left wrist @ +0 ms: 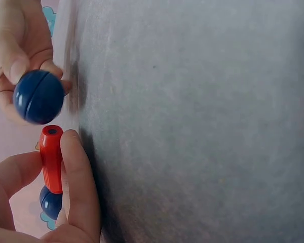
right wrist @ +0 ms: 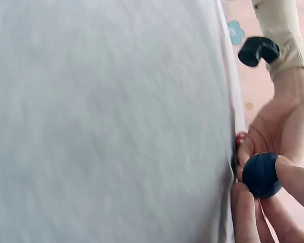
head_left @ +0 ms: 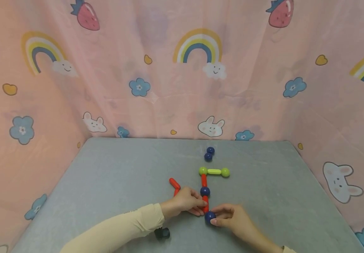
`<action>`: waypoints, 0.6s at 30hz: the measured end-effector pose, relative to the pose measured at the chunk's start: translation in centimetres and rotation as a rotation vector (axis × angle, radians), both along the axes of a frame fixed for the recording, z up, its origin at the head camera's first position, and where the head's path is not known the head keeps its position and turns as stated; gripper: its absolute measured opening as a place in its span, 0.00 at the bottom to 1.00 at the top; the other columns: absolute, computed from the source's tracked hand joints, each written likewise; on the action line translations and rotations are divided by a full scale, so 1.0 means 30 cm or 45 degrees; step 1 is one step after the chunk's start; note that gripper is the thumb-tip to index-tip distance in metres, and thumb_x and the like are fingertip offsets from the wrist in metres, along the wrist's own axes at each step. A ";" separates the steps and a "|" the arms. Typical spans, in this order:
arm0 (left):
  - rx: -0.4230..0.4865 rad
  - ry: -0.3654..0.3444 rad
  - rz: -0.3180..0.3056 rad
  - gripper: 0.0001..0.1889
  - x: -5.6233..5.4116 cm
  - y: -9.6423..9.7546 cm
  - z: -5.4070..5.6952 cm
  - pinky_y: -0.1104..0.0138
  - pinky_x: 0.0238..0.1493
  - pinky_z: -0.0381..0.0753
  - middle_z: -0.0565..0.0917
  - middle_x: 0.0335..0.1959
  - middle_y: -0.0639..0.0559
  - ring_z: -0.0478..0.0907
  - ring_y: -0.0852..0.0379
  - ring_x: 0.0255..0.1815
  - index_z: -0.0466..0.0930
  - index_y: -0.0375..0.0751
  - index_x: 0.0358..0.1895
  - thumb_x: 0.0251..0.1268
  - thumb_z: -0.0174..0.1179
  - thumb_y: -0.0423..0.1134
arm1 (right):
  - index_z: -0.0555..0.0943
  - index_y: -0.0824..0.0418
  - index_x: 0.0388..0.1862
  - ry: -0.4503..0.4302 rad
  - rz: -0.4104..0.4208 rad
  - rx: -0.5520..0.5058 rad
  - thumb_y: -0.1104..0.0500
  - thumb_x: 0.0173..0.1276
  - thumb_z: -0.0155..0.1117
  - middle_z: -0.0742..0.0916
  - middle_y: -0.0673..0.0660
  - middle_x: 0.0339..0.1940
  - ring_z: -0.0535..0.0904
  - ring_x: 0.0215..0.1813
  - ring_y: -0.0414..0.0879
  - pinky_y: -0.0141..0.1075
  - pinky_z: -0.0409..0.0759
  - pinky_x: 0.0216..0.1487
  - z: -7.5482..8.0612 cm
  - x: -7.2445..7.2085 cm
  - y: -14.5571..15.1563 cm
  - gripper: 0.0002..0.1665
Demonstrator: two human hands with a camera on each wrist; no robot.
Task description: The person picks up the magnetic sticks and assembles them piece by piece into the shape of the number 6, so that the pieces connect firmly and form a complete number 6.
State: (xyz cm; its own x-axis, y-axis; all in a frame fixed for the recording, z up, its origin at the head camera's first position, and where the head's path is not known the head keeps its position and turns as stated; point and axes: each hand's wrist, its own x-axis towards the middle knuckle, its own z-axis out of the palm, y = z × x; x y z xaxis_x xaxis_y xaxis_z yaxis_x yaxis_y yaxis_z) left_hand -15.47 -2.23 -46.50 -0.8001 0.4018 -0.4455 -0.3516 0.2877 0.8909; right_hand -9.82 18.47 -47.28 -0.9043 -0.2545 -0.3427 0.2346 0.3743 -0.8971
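Observation:
My left hand (head_left: 186, 202) pinches a red rod (head_left: 205, 208) between thumb and fingers. Its dark-tipped near end shows in the left wrist view, just short of the blue ball (left wrist: 39, 96) that my right hand (head_left: 237, 219) grips by thumb and fingertips. Beyond the rod, a second blue ball (head_left: 205, 191) joins it to another red rod (head_left: 204, 180). That one runs up to a lime-green ball (head_left: 202, 171), from which a lime-green rod (head_left: 214, 172) extends right to another lime-green ball (head_left: 225, 172).
Two loose blue balls (head_left: 208, 156) lie farther back on the grey table (head_left: 122, 168). Left of the built line are two red rods (head_left: 174, 183), one partly behind my left hand. A black wrist-worn device (head_left: 162, 233) hangs under the left sleeve. A patterned pink curtain (head_left: 169, 105) surrounds the table.

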 end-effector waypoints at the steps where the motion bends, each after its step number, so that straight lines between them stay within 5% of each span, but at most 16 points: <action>1: -0.002 0.002 0.001 0.04 0.000 0.000 0.000 0.66 0.28 0.87 0.89 0.28 0.37 0.83 0.61 0.20 0.85 0.33 0.34 0.59 0.68 0.31 | 0.84 0.66 0.49 -0.004 0.009 -0.004 0.51 0.53 0.79 0.91 0.57 0.43 0.88 0.41 0.42 0.34 0.85 0.41 -0.002 0.004 -0.004 0.29; 18: -0.010 0.024 0.011 0.03 0.007 -0.001 0.006 0.66 0.28 0.87 0.88 0.24 0.45 0.82 0.62 0.20 0.84 0.33 0.33 0.59 0.67 0.30 | 0.85 0.65 0.44 0.050 -0.036 0.023 0.51 0.52 0.80 0.91 0.55 0.38 0.87 0.38 0.42 0.33 0.85 0.38 -0.018 0.012 -0.043 0.25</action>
